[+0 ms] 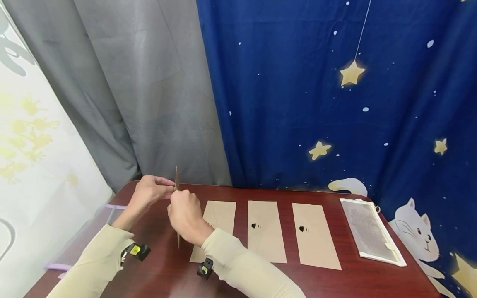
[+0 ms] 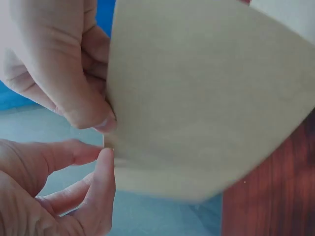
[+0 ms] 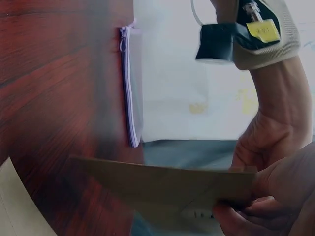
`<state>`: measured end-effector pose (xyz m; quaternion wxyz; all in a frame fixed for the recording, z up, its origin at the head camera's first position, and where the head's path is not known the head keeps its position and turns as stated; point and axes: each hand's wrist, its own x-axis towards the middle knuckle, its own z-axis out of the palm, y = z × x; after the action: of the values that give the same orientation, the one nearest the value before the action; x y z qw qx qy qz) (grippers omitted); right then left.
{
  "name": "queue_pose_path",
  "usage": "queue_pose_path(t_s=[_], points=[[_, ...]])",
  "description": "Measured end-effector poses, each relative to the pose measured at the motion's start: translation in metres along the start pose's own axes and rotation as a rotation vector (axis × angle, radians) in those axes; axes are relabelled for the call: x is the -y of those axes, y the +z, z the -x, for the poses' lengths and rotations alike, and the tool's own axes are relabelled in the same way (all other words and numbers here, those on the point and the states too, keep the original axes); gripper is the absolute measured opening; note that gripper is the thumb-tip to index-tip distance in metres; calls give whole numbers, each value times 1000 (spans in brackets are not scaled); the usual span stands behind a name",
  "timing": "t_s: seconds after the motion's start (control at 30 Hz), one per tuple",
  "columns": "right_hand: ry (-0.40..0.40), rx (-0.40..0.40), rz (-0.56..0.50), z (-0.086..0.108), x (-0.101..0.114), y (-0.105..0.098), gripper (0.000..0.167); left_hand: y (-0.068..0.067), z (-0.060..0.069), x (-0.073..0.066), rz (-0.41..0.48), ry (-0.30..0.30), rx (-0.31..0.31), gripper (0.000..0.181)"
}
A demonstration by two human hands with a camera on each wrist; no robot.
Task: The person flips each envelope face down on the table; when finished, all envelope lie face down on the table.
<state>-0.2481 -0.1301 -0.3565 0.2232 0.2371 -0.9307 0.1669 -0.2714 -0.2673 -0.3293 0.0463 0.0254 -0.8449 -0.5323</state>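
Note:
Above the left part of the table, a kraft paper envelope (image 1: 177, 178) stands upright, seen edge-on in the head view. My left hand (image 1: 150, 192) pinches its edge between thumb and fingertip, as the left wrist view shows. Beside it, my right hand (image 1: 186, 213) grips the same edge with thumb and curled fingers. The envelope's plain face (image 2: 197, 98) fills much of the left wrist view. Small print and a diagonal line show on the other face (image 3: 172, 196). My right hand (image 3: 285, 182) hides part of the envelope there.
Three similar flat envelopes lie in a row: a left one (image 1: 220, 213) partly behind my right forearm, a middle one (image 1: 266, 236) and a right one (image 1: 318, 244). A white-edged mesh pouch (image 1: 372, 231) lies at the right, a purple-trimmed pouch (image 1: 85, 240) at the left. Curtains hang behind.

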Motion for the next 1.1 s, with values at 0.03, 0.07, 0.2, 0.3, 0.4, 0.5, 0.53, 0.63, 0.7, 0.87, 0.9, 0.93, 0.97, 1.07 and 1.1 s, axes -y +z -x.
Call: queue_pose_path(t_s=[0.03, 0.07, 0.2, 0.3, 0.4, 0.5, 0.53, 0.63, 0.7, 0.87, 0.9, 0.93, 0.97, 1.07, 1.1], points=[[9, -2, 4, -1, -1, 1, 16, -1, 0, 3, 18, 0, -10, 32], [18, 0, 4, -1, -2, 1, 18, -2, 0, 6, 40, -3, -21, 33], [52, 1, -26, -4, -9, 3, 32, -6, -3, 23, 112, -59, -68, 40], [71, 2, -75, -5, -13, 4, 41, -8, -7, 41, 138, -137, -71, 42], [91, -5, -115, -4, -17, 4, 44, -7, -10, 61, 182, -213, -21, 33], [106, -15, -145, -4, -20, 5, 43, -5, -12, 76, 294, -261, 59, 20], [110, -19, -148, -4, -22, 5, 43, -4, -13, 79, 338, -269, 83, 18], [126, -22, -179, -4, -25, 4, 46, 0, -14, 85, 437, -270, 145, 24], [135, -22, -220, -4, -25, 4, 48, 1, -13, 86, 470, -265, 157, 25], [161, -22, -374, -3, -25, 3, 46, 0, -11, 88, 525, -264, 144, 23], [167, -22, -400, -3, -26, 3, 46, -1, -10, 89, 530, -267, 139, 23], [174, -21, -428, -3, -26, 3, 45, -1, -10, 90, 542, -270, 137, 27], [177, -18, -451, -3, -28, 3, 47, -2, -10, 92, 550, -273, 134, 31], [177, -18, -491, -2, -31, 5, 50, -3, -9, 94, 549, -276, 114, 36], [174, -15, -500, -2, -32, 6, 50, -4, -9, 94, 550, -277, 105, 36]])
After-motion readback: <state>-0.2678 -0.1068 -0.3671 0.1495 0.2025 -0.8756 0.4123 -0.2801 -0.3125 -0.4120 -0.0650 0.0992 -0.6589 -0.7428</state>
